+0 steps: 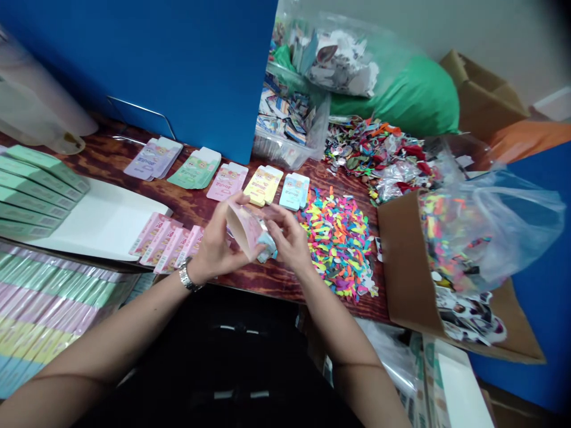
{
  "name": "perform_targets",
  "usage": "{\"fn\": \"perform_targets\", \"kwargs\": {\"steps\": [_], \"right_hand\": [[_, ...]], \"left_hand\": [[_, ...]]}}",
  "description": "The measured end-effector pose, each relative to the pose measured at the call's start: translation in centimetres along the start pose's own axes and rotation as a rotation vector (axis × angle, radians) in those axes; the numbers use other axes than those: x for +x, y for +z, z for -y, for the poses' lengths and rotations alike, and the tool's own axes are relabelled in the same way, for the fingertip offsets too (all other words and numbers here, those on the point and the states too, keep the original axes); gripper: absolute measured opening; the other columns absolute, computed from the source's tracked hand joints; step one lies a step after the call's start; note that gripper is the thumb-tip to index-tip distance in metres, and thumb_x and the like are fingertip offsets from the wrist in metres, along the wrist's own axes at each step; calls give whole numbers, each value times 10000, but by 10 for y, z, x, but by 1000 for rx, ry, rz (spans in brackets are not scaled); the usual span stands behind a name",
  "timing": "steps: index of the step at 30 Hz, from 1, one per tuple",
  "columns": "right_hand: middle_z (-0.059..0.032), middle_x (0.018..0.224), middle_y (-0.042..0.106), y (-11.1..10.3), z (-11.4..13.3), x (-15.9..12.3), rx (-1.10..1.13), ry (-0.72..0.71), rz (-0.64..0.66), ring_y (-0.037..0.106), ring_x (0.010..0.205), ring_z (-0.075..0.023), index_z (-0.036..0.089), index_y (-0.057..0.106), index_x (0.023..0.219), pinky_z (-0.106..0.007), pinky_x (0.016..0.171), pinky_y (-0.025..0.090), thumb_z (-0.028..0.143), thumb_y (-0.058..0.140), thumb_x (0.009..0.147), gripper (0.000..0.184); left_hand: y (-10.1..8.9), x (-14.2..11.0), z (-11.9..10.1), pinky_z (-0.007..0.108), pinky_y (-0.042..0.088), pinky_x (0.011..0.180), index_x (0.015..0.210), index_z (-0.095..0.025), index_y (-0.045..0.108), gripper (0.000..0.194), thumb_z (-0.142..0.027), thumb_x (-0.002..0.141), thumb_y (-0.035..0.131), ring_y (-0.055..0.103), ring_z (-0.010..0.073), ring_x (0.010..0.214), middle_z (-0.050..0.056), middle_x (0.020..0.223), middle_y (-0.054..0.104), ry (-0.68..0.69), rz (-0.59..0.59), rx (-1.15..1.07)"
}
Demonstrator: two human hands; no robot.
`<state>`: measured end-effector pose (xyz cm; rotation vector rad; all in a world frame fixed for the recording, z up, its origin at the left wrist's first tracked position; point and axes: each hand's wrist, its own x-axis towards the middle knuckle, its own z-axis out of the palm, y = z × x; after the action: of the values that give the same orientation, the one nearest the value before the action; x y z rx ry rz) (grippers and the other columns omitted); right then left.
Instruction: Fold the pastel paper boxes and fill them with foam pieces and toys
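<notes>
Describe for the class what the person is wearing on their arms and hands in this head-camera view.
Both forearms are bare, and neither the left hand nor the right hand wears a glove. A silver metal link wristwatch circles the left wrist. A black garment shows on the person's body, between the arms.

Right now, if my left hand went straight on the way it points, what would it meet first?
Your left hand would probably meet the stack of pink printed cards first, though depth is hard to judge from this view.
</notes>
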<state>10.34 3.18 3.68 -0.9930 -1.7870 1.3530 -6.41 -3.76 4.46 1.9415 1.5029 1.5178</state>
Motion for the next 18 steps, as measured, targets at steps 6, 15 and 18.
{"fn": "perform_targets", "kwargs": {"steps": [6,15,18], "right_hand": [[-207,1348,587,4,-39,18,-960,-64,183,492,1273,-351,124,467,1441,-502,1077,399,442,734,818,750],[-117,1138,679,-10,-45,17,-698,-60,63,592,1096,-257,151,620,1254,-396,978,460,268,619,887,385],[-36,884,685,-38,-28,11,-412,-19,7,623,779,-169,177,682,1099,-307,758,509,276,565,908,246]], "left_hand": [[-16,2,-3,434,547,919,1426,-184,325,816,-367,750,746,614,263,1075,145,1256,537,-161,-64,20],[-14,-8,4,461,469,1037,1434,-173,333,839,-377,738,756,551,298,1205,146,1306,525,-238,4,99],[-14,-8,3,437,487,994,1418,-174,355,818,-359,729,756,561,289,1170,136,1282,537,-242,9,148]]}}
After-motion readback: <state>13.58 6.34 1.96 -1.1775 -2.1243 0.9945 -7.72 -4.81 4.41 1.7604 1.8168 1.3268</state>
